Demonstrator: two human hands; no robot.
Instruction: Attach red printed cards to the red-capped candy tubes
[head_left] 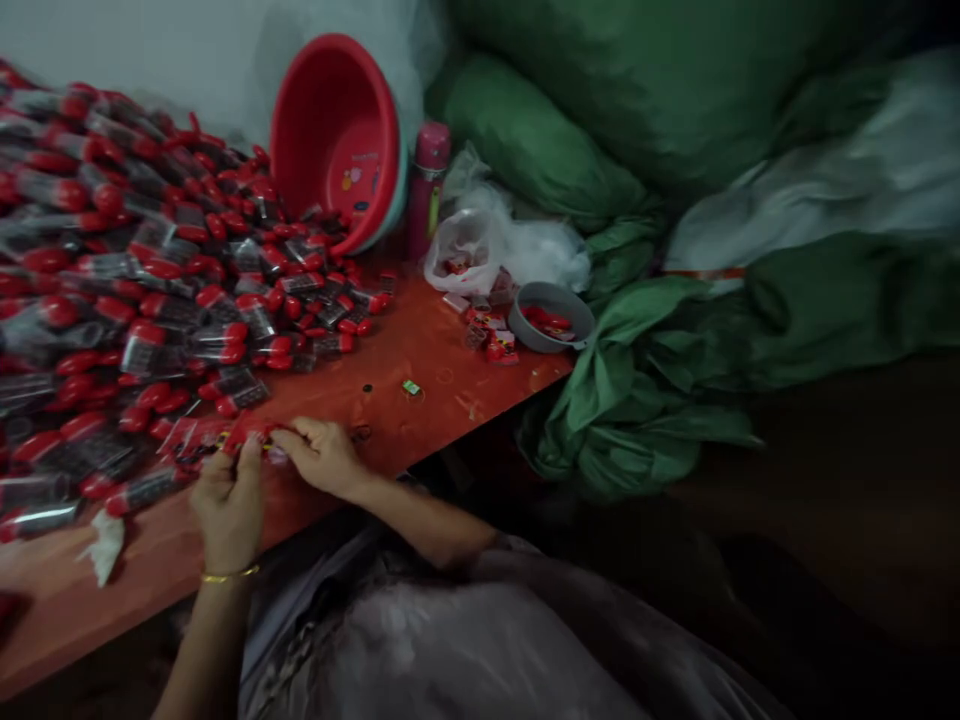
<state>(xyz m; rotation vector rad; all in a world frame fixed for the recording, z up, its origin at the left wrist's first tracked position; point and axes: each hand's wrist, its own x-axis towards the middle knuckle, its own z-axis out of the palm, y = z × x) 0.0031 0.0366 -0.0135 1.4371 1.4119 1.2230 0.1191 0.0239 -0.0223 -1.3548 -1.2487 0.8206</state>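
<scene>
Near the table's front edge, my left hand [229,500], with a gold bracelet at the wrist, is closed with its fingertips on a small red plastic piece [251,428]. My right hand [322,455] comes in from the right, its thumb and fingers pinched together at the same spot. What lies between the right fingertips is too blurred to name. Under and beside the fingers are red printed packets [191,440] with yellow and black marks. To the left rises a large heap of clear plastic containers with red caps [187,260].
A red basin [334,130] lies tipped at the heap. A pink flask [430,190], a white plastic bag [465,245] and a grey bowl [551,318] of red pieces stand behind. Green sacks [637,400] crowd the right. A crumpled white scrap [105,545] lies front left.
</scene>
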